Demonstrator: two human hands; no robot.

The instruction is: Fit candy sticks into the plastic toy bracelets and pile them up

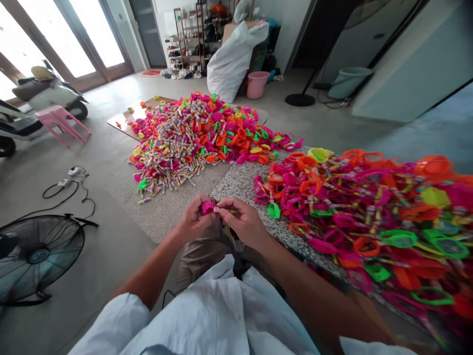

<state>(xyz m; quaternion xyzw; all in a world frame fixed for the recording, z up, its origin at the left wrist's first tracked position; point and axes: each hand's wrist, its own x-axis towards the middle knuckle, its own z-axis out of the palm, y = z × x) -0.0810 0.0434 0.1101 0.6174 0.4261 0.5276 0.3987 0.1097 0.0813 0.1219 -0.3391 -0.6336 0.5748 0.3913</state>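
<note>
Over our lap, our left hand pinches a pink piece, seemingly steadying it for our right hand, which pinches a small pale bit at its edge (the bright heap on the counter sits beside us, presumably for reach).

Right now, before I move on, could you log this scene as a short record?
Left hand: holds a bright pink plastic piece
Right hand: at the piece's edge; its exact grip is too small to tell
Near pile: pink, orange, green, yellow plastic pieces, on a speckled slab
Far pile: similar colours, many patterned sticks
Left floor: fan, pink stool
</note>
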